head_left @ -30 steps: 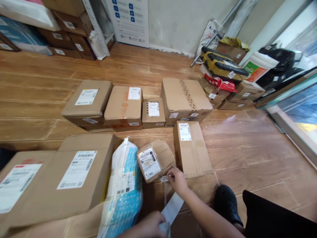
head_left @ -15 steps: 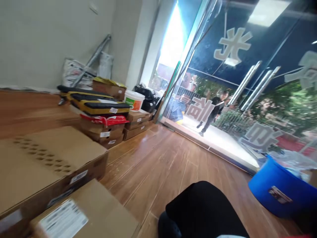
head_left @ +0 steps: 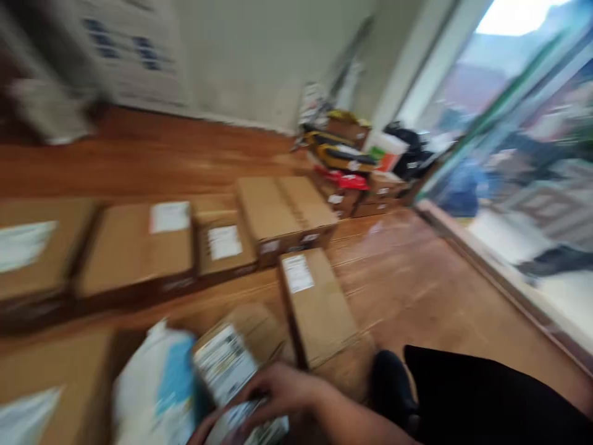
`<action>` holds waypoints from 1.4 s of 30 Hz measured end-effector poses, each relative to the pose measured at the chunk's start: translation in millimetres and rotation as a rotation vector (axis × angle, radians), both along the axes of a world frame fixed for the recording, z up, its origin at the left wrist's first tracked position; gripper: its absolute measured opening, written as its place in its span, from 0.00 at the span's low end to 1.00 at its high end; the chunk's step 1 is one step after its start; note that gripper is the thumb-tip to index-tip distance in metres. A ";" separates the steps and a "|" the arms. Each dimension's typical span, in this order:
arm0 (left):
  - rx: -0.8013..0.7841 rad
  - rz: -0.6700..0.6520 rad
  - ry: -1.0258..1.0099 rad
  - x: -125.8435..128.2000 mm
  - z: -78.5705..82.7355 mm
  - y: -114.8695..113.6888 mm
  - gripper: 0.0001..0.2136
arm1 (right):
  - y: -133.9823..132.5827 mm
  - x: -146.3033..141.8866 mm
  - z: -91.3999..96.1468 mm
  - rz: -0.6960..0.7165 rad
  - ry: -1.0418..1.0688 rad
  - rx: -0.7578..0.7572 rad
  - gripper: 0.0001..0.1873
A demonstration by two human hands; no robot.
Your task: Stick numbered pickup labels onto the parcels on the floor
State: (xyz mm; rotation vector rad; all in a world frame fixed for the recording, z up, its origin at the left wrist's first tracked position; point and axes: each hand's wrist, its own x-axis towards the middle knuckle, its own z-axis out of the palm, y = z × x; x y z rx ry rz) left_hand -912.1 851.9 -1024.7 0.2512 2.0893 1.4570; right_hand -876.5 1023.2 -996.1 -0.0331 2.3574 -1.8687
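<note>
Low over the wooden floor [head_left: 440, 290], among parcels, with the right hand [head_left: 282, 389] laid across the near end of a small brown parcel [head_left: 231, 355] and over a glossy labelled thing [head_left: 250, 426] just nearer. Too blurred to tell: clamped on it, or only resting there. Of the left hand [head_left: 197, 437], perhaps only a fingertip at the lower edge; cannot tell its state either. Just left of the small brown parcel, seemingly touching it, a white-and-blue bag [head_left: 157, 389]; just right, a long carton [head_left: 319, 303] with its label up. Farther off, already set side by side in a row, several cartons [head_left: 134, 253], also label up. By the look of it, much laid out, and only the small brown parcel under the hand not yet finished. At the far right, a heap of parcels [head_left: 347, 167] near the glass door [head_left: 509, 142].
</note>
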 end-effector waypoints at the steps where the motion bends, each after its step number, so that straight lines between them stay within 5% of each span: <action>1: -0.010 0.086 -0.012 8.0 -2.0 -27.8 0.16 | -27.4 -3.6 -8.7 0.053 -0.040 -0.054 0.18; 4: 0.038 0.271 -0.077 27.9 -6.9 -77.3 0.18 | -72.3 -0.5 -22.8 0.097 -0.205 -0.138 0.20; 10: 0.103 0.475 -0.231 51.0 -26.8 -104.6 0.18 | -88.0 8.0 -47.8 0.188 -0.576 -0.490 0.24; 15: 0.248 0.488 -0.417 75.2 -49.0 -108.7 0.23 | -102.0 11.9 -68.1 0.154 -0.511 -0.355 0.19; 22: 0.047 0.458 -0.444 97.9 -59.2 -112.2 0.28 | -98.5 14.7 -74.0 0.360 -0.573 -0.106 0.08; 29: -0.048 0.533 -0.426 104.2 -55.8 -120.3 0.27 | -120.7 12.6 -58.5 0.327 -0.373 0.085 0.06; 33: 0.155 0.419 -0.575 98.0 -50.1 -126.6 0.29 | -115.6 -8.7 -44.7 0.335 -0.216 0.084 0.05; 38: 0.136 0.057 -0.502 103.0 -49.6 -136.6 0.26 | -101.4 -71.5 -34.8 -0.060 -0.183 -0.055 0.08; 42: 0.197 -0.063 -0.581 108.6 -46.8 -141.2 0.22 | -119.0 -96.3 -28.4 -0.067 -0.255 -0.222 0.14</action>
